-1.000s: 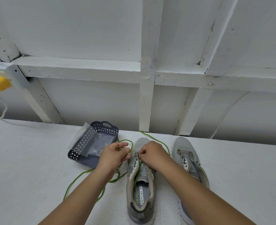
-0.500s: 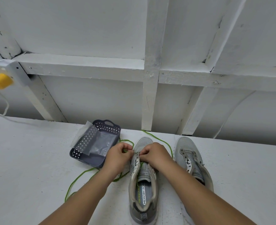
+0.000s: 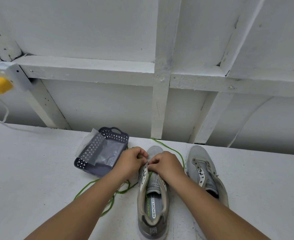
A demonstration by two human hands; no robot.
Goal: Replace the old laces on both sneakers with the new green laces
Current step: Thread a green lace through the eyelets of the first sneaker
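Two grey sneakers stand side by side on the white table, toes away from me. My left hand and my right hand meet over the front eyelets of the left sneaker, fingers curled. The left hand pinches the green lace, which loops over the table to the left and behind the toe to the right. My right hand pinches at the eyelet flap, and what it holds is hidden by its fingers. The right sneaker has bare eyelets and no lace.
A dark blue perforated basket with a clear plastic bag in it stands just left of my left hand. White wooden framing rises behind the table. A yellow plug and cables sit at the far left.
Both hands have drawn closer together over the left sneaker's front eyelets. The camera has tilted slightly.
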